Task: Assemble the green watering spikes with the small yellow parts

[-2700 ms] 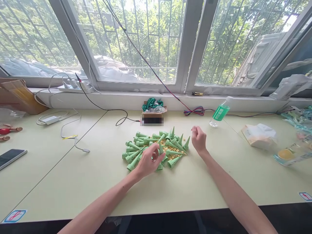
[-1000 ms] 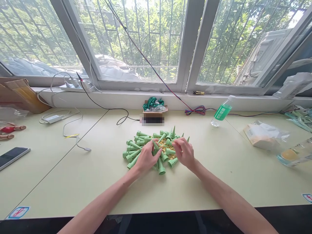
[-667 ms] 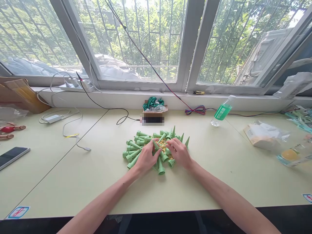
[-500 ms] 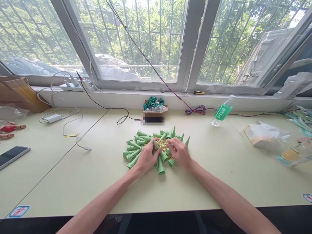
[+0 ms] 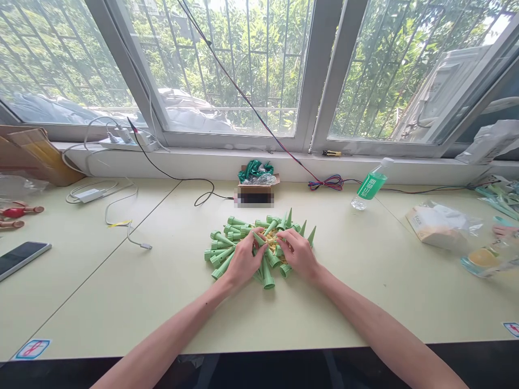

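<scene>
The left hand (image 5: 243, 258) pinches one pale-green tapered plastic cone (image 5: 260, 239) between thumb and fingers, its narrow tip turned to eleven o'clock; probably this grip keeps it steady before the other hand. The right hand (image 5: 300, 253) is near, at three o'clock from the left, the two hands apart. Its fingertips are bent close together; whether they hold something, I cannot tell. Around both hands lies a loose heap of similar green cones (image 5: 267, 274) with small yellow pieces (image 5: 271, 236), seemingly central so that both hands can reach. A clear plastic bottle with green label (image 5: 371, 186) stands at two o'clock and a small open cardboard box (image 5: 263, 182) at twelve, presumably to be out of the fingers' way.
</scene>
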`<state>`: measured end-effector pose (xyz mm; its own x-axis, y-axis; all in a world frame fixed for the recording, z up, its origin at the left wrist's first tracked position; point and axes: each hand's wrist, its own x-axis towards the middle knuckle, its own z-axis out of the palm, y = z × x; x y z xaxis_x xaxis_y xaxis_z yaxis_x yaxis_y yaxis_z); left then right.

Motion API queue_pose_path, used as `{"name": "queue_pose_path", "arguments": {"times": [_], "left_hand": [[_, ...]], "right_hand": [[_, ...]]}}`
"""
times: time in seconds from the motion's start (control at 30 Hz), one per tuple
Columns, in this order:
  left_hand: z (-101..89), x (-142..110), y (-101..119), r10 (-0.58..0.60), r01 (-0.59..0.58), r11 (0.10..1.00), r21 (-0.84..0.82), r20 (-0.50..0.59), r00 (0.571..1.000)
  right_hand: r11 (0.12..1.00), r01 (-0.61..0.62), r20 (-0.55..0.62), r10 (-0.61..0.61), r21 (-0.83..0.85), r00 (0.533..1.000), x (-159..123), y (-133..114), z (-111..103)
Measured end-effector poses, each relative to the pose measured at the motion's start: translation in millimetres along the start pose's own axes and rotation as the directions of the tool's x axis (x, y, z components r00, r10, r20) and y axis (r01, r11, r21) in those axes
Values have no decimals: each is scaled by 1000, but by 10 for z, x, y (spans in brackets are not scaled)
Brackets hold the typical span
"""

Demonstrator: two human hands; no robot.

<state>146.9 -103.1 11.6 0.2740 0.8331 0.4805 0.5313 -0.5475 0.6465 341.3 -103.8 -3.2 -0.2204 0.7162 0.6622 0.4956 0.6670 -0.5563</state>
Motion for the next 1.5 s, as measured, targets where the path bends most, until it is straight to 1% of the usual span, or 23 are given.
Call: {"name": "queue_pose_path", "arguments": {"times": [0.13,0.43,0.7,0.93,1.23,1.5], "left_hand": [[2,0,0,18,-18,1000,8,3,1000],[-7,-3,32,39,-39,999,-7,5,999],[-2,-12,19,45,-45,999,-3,3,999],[-8,-14,46,62,-62,997,-37,4,998],[-8,-26,66,54,-52,996,-69,26,998],[0,-29,60,58,-55,994,-90,23,998]], "right_hand": [[1000,1,26,-1,0,1000,-6,10,-1],[997,72,63,-73,14,995,20,-14,-7],[995,95,60,-96,20,994,9,22,9],[993,117,47,-117,3,992,14,15,6],[995,100,63,-99,-5,993,4,14,10],[997,77,74,-77,3,994,7,-1,-2]]}}
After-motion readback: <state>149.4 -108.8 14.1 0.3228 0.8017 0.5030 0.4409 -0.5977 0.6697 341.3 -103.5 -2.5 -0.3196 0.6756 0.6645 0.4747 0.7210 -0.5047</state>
